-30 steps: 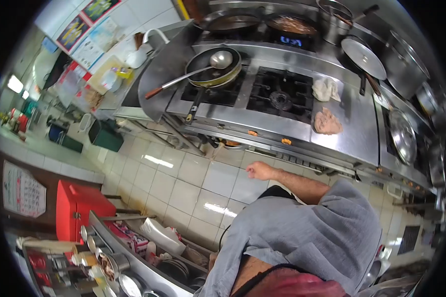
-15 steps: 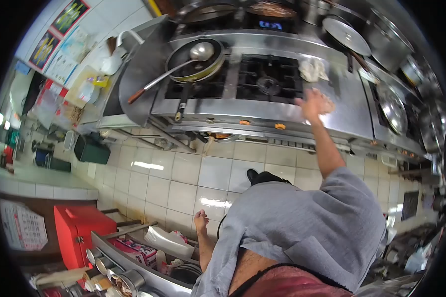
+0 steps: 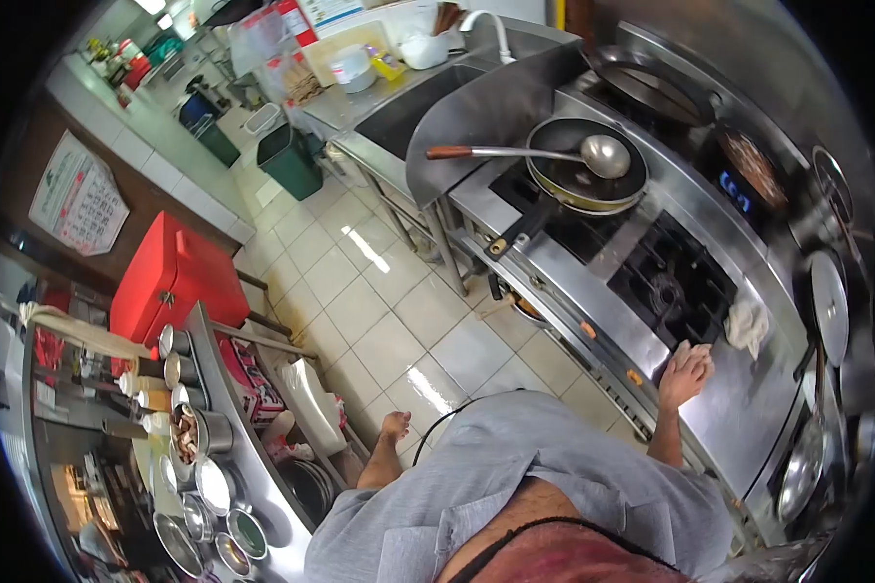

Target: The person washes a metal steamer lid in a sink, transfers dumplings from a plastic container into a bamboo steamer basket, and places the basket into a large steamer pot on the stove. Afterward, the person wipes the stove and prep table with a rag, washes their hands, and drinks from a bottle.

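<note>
My right hand (image 3: pixel 685 374) lies on the steel stove top beside the bare burner (image 3: pixel 669 282), its fingers bent over something pale that I cannot make out. Just past it a crumpled white cloth (image 3: pixel 747 326) rests on the steel. My left hand (image 3: pixel 396 425) hangs low over the floor near the prep counter, fingers curled, and whether it holds anything is too small to tell. On the other burner sits a frying pan (image 3: pixel 564 183) with a ladle (image 3: pixel 605 155) resting in it, the red-brown handle sticking out over the curved metal guard.
A sink (image 3: pixel 418 112) stands beyond the guard. Pans and lids line the stove's back and right. At the left are a red cooler box (image 3: pixel 177 277) and a steel counter (image 3: pixel 253 471) with metal pots. A green bin (image 3: pixel 290 161) stands on the tiled floor.
The view has swung left, bringing the cooler and the left counter further in. My right hand has moved to the burner's near edge, its fingers now bent rather than spread.
</note>
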`<move>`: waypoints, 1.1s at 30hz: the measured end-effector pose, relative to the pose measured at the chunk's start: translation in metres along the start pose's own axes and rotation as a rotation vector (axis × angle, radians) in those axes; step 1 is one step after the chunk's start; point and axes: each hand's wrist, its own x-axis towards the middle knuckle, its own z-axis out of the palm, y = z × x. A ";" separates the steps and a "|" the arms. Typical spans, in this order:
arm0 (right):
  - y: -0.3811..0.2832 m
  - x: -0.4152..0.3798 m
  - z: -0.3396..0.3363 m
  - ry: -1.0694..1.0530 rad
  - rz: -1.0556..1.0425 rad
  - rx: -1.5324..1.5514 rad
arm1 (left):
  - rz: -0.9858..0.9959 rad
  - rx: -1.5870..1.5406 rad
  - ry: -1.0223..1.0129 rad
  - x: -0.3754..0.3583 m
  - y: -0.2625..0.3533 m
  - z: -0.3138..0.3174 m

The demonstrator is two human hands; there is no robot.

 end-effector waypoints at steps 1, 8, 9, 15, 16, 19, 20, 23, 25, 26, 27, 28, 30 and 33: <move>-0.010 0.003 -0.001 -0.070 0.014 0.019 | 0.008 -0.028 0.019 0.001 0.009 0.002; -0.076 0.007 0.011 -0.278 0.033 0.384 | 0.207 0.112 0.034 0.048 0.085 -0.020; -0.097 0.004 0.010 -0.278 0.025 0.387 | 0.231 0.108 0.037 0.055 0.095 -0.028; -0.280 -0.041 -0.020 -0.636 0.214 1.244 | 0.242 0.056 0.039 0.103 0.113 -0.090; -0.310 -0.049 -0.012 -0.858 0.382 1.366 | 0.223 0.051 0.038 0.114 0.110 -0.104; -0.412 -0.054 -0.021 -1.163 0.582 1.584 | 0.150 0.006 0.044 0.142 0.096 -0.160; -0.446 -0.049 -0.028 -1.234 0.609 1.691 | 0.101 -0.032 0.045 0.150 0.090 -0.178; -0.532 -0.030 -0.038 -1.177 0.450 1.716 | 0.077 -0.081 0.066 0.162 0.074 -0.239; -0.577 -0.010 -0.042 -0.983 0.155 1.590 | 0.050 -0.206 0.060 0.176 0.069 -0.281; -0.594 -0.004 -0.038 -0.862 -0.015 1.493 | 0.043 -0.202 0.056 0.184 0.060 -0.298; -0.613 0.004 -0.040 -0.866 -0.010 1.486 | 0.071 -0.207 0.108 0.185 0.059 -0.312; -0.633 0.013 -0.046 -0.653 -0.153 1.418 | 0.101 -0.214 0.160 0.185 0.059 -0.322; -0.668 0.028 -0.038 -0.431 -0.293 1.339 | 0.090 -0.323 0.142 0.187 0.060 -0.336; -0.712 0.032 0.042 -0.314 -0.450 0.939 | 0.069 -0.447 0.143 0.197 0.056 -0.339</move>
